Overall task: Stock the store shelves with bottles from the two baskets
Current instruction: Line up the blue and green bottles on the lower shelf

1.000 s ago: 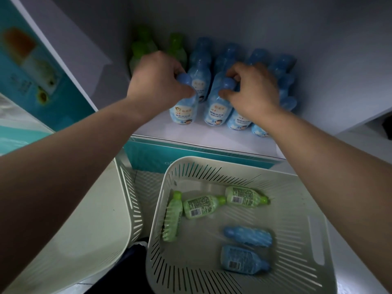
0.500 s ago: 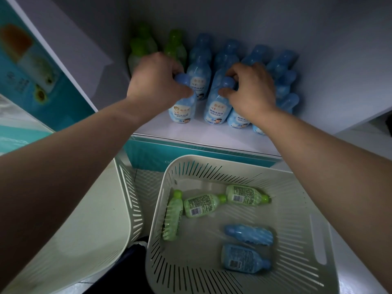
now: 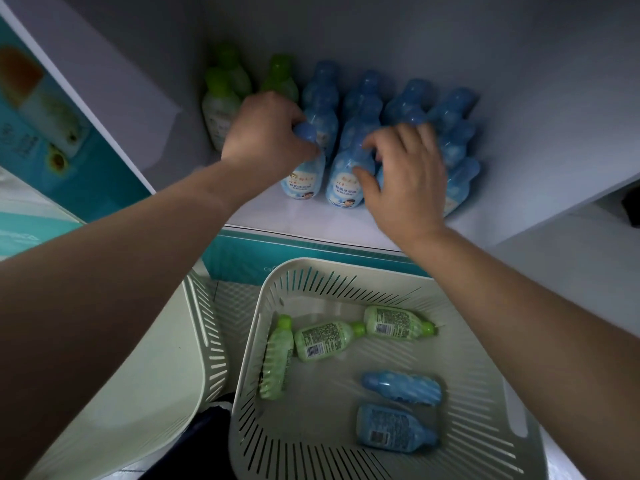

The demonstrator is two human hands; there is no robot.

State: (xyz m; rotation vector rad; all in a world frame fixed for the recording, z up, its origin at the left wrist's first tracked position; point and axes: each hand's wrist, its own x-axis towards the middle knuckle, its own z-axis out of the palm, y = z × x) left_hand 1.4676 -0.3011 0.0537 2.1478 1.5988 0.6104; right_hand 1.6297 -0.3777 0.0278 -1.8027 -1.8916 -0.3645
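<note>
Several blue bottles stand in rows on the white shelf [image 3: 304, 220], with green bottles [image 3: 221, 98] at the back left. My left hand [image 3: 266, 133] is closed around the cap of the front-left blue bottle [image 3: 304, 178], which stands on the shelf. My right hand [image 3: 405, 174] hovers with fingers spread over the neighbouring front blue bottle [image 3: 346, 181], holding nothing. Below, a white slotted basket [image 3: 485, 341] holds three green bottles [image 3: 325, 341] and two blue bottles [image 3: 401, 388] lying flat.
A second white basket [image 3: 156, 393] sits at the lower left, its inside hidden by my arm. A teal printed panel [image 3: 45, 133] flanks the shelf on the left. A lower white ledge [image 3: 571, 271] extends to the right.
My right hand has let go of the bottle cap it was pinching, opened its fingers and drawn back slightly. My left hand stays closed on its bottle.
</note>
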